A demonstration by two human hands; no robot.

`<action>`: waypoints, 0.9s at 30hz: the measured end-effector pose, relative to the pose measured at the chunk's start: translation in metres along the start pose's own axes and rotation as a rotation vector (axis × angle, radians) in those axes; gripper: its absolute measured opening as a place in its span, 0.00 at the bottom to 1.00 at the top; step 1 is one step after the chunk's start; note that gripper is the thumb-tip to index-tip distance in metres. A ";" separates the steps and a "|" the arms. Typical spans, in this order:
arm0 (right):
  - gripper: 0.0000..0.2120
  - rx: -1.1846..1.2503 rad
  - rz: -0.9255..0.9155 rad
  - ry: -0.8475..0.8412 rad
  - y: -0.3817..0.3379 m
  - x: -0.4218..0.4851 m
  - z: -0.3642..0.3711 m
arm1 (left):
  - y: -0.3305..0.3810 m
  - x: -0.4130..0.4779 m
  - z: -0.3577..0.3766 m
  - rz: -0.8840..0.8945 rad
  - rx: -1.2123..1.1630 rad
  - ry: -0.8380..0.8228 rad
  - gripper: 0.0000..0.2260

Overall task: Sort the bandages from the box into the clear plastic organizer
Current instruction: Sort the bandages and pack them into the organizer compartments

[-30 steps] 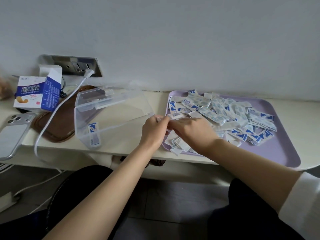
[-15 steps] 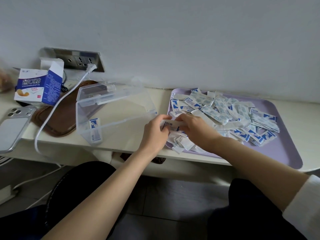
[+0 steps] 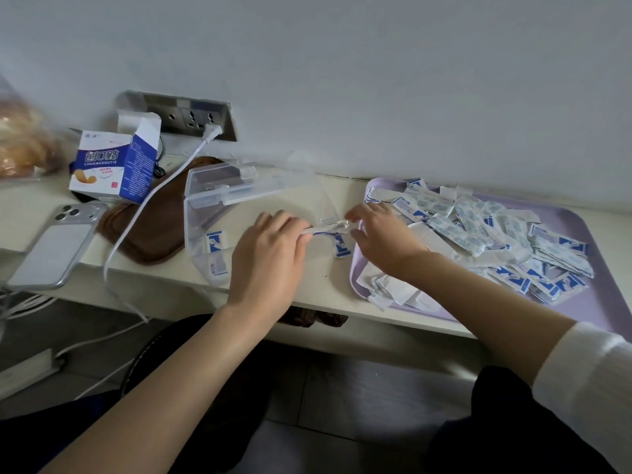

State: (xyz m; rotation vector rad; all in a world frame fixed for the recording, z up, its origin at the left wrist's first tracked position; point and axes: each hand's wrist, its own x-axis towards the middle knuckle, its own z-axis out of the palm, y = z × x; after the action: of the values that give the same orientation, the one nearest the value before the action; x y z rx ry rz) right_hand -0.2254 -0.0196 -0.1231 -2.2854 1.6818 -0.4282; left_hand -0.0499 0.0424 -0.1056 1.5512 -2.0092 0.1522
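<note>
Pinching a thin bandage stack (image 3: 326,229) end to end: left hand (image 3: 270,254) with curled fingers (image 3: 299,234) clamped on the 9 o'clock end, right hand (image 3: 384,239) seemingly nipping the 3 o'clock end between thumb and forefinger, other fingers spread loose. Held just above the surface (image 3: 325,282), in the gap between the clear plastic organizer (image 3: 196,230) at 9 o'clock and the purple tray (image 3: 612,302) at 3 o'clock, long axis running 9 to 3, nearly level, with one blue-and-white wrapper (image 3: 342,246) dangling from the underside toward 6 o'clock. Key for the coming move: open organizer directly at 9 o'clock of the stack, so in line with the long axis rather than across it; left hand clearly the nearer one, overlapping the organizer's near right part in this view, right hand sitting over the tray's left edge. Probably a handover fully into the left hand, then a short carry toward 9 o'clock and a lay-down beside the two wrapped bandages (image 3: 214,241) resting at the organizer's 7 o'clock corner. Likely a quarter turn needed to match those, both lying roughly 12 to 6. Some risk of the dangling wrapper slipping free on the way. Most of the job ahead, judging by the big bandage pile (image 3: 478,230) spread across the tray. Off at 10 o'clock, well apart, the opened bandage box (image 3: 109,165).
</note>
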 end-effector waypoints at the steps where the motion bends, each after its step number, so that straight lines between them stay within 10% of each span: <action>1: 0.15 -0.075 0.016 -0.055 -0.002 0.007 0.003 | -0.004 0.001 -0.004 -0.014 -0.001 0.015 0.05; 8: 0.19 -0.368 0.156 -0.257 -0.023 0.043 0.011 | -0.021 0.010 -0.015 -0.129 0.025 0.019 0.04; 15: 0.15 -0.154 0.336 -0.348 -0.028 0.053 0.016 | -0.026 0.014 -0.012 -0.159 -0.032 0.032 0.07; 27: 0.09 0.252 0.167 0.271 -0.003 0.008 -0.018 | 0.001 0.015 -0.015 -0.058 -0.388 -0.029 0.06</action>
State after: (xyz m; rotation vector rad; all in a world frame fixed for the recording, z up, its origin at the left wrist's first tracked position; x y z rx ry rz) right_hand -0.2275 -0.0267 -0.1048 -1.9585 1.8058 -0.8896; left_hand -0.0474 0.0372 -0.0851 1.3640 -1.8761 -0.2705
